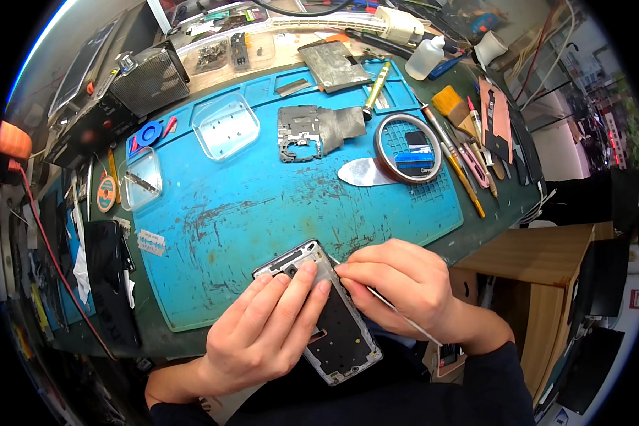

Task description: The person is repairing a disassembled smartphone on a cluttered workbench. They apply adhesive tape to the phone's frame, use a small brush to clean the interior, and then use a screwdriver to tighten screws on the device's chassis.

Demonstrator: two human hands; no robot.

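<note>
An opened phone frame (337,341), dark inside with a silvery rim, lies tilted at the near edge of the blue work mat (248,213). Across its upper part rests my left hand (266,323), closed around its left side with the fingers pressed together on top. My right hand (405,284) pinches a thin pale rod-shaped tool (405,317), its tip at the frame's upper right edge. What the tip touches there is too small to make out. Farther up the mat lies a dark phone inner part (302,133) with a grey sheet attached.
A clear tray (226,126) holds small screws. A roll of tape (382,153) lies over a metal blade (362,172). Brushes and pens (461,177) line the right side. A razor blade (151,242) and a black phone (110,277) are at left.
</note>
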